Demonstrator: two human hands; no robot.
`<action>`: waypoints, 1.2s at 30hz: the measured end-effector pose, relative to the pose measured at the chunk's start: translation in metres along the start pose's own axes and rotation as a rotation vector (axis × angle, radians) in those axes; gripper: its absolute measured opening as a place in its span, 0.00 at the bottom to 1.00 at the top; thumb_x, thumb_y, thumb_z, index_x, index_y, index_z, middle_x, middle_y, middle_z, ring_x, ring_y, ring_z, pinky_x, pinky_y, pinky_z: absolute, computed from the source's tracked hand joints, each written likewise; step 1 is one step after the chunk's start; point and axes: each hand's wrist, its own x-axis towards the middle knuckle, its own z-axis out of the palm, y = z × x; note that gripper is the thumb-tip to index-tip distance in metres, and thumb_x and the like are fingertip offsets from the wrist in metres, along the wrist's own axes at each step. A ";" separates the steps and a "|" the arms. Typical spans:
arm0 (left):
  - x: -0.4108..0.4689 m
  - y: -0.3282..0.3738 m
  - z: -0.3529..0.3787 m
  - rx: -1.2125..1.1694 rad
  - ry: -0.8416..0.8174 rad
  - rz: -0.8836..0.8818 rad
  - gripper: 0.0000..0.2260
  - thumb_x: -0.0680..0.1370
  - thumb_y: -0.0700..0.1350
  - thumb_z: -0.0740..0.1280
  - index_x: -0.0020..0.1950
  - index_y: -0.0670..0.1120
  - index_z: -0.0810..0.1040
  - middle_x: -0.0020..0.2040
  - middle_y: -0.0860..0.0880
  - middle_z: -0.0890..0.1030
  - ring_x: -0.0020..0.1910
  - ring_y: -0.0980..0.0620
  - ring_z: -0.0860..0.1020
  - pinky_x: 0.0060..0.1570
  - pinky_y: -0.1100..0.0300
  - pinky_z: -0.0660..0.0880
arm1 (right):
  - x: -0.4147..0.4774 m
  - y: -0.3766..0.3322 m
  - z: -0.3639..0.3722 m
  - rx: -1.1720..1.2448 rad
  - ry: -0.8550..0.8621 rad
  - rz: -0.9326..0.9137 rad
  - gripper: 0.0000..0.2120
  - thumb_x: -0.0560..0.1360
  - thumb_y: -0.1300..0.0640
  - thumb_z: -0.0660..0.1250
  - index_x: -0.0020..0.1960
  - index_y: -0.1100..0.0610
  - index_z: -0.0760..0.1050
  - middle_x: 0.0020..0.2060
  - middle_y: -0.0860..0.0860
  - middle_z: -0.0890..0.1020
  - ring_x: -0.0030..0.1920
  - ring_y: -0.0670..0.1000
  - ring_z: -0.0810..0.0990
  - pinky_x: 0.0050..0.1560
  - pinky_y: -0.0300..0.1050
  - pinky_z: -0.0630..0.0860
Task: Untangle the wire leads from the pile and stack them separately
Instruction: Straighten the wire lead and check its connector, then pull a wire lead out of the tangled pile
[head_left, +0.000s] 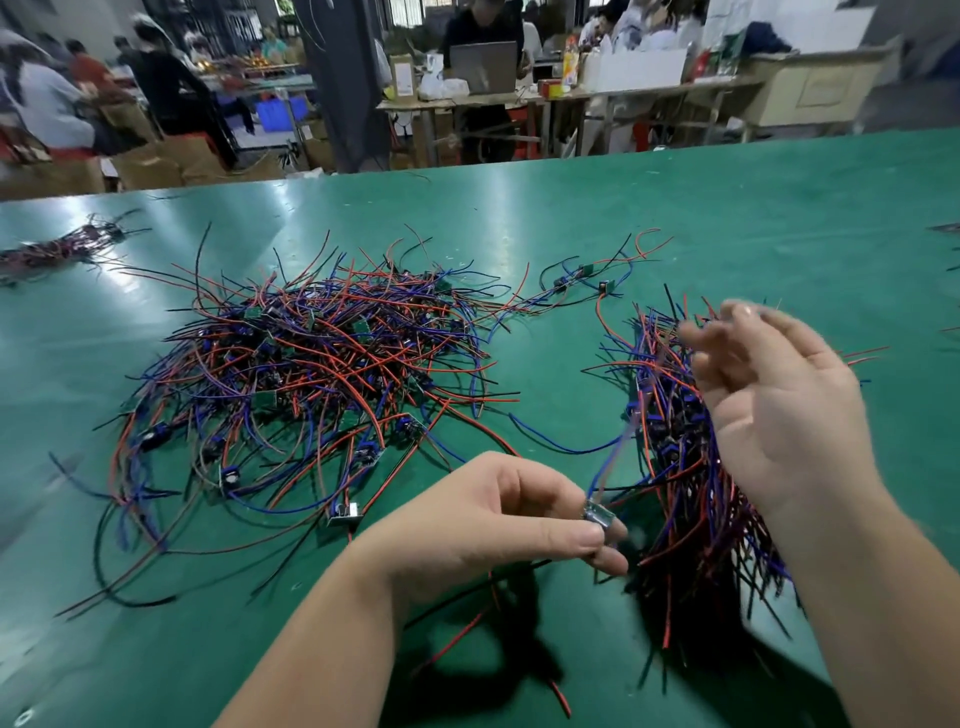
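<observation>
A big tangled pile of red, blue and black wire leads (311, 364) with small green boards lies on the green table (727, 218) at centre left. A straighter stack of leads (680, 467) lies at the right. My left hand (498, 519) pinches a small board (598, 514) whose blue and red wires run up toward the stack. My right hand (779, 405) hovers over the stack, palm up, its blurred fingers loosely spread and holding nothing that I can see.
Two loose boards with wires (587, 278) lie behind the stack. Another bundle of leads (57, 249) sits at the far left edge. Beyond the table are benches, cardboard boxes, a laptop (483, 65) and several people.
</observation>
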 end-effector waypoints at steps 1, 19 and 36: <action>-0.001 0.001 -0.001 -0.036 -0.002 0.022 0.10 0.72 0.40 0.70 0.47 0.33 0.79 0.42 0.50 0.85 0.47 0.50 0.84 0.51 0.64 0.75 | 0.001 0.000 0.000 0.032 -0.036 0.003 0.09 0.79 0.63 0.61 0.44 0.53 0.76 0.34 0.50 0.80 0.38 0.48 0.83 0.37 0.36 0.76; 0.013 0.008 -0.005 -0.832 0.380 0.292 0.27 0.51 0.48 0.85 0.42 0.47 0.73 0.29 0.51 0.72 0.25 0.57 0.72 0.27 0.66 0.72 | -0.029 0.044 0.006 -0.710 -0.839 0.188 0.17 0.66 0.70 0.73 0.48 0.52 0.79 0.32 0.49 0.80 0.32 0.44 0.77 0.35 0.33 0.74; 0.019 -0.001 0.012 -0.430 0.616 0.362 0.28 0.47 0.57 0.83 0.36 0.48 0.74 0.39 0.42 0.81 0.36 0.47 0.80 0.35 0.59 0.77 | -0.036 0.058 0.001 -0.816 -0.908 -0.157 0.41 0.68 0.71 0.66 0.68 0.33 0.61 0.43 0.43 0.76 0.39 0.52 0.77 0.41 0.42 0.76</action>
